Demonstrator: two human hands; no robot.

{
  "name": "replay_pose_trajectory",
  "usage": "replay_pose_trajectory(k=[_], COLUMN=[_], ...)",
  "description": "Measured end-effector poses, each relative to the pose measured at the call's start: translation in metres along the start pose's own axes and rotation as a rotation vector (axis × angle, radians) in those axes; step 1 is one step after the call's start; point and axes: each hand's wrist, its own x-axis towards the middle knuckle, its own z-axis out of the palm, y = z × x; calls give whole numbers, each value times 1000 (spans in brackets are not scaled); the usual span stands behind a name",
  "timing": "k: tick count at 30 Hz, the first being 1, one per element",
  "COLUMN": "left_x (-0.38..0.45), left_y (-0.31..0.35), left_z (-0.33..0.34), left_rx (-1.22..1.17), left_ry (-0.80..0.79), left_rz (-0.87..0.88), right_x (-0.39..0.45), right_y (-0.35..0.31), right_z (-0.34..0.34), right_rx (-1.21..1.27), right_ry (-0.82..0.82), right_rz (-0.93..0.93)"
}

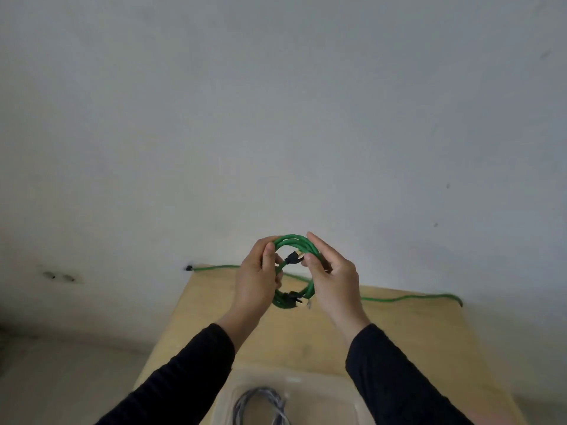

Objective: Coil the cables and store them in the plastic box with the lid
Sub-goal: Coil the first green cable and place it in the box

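A green cable coil (296, 240) is held up above the wooden table (399, 332), between both hands. My left hand (259, 280) grips its left side, thumb over the loops. On the coil's right side, my right hand (333, 277) pinches the loops near a black plug (292, 258). A second black plug (294, 297) hangs at the coil's lower edge. A clear plastic box (334, 391) sits at the near edge of the table, with a grey coiled cable (260, 403) inside. No lid is in view.
Another green cable (408, 298) lies stretched along the table's far edge against the white wall, its black end (188, 267) hanging off the left corner. Grey floor lies to the left of the table.
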Motion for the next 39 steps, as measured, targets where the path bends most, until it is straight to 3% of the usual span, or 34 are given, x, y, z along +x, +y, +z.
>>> replay_pose_trajectory(k=[9,16,30,39], left_x=[-74,-119,-135,-124], left_y=[-106,-132,-147,-161], left_z=[-9,-1,20,18], left_rx=[253,258,538,712], left_ry=[-258,-178,-392,-592], left_rz=[-309,-287,-78,21], right_x=[-84,-134,-167,-156], right_y=[93,122,142,169], right_z=[-2,-11,-21,-8], right_rx=[-134,-173,-287,-485], right_ry=[-68,-12,118,29], right_rz=[371,491,557,632])
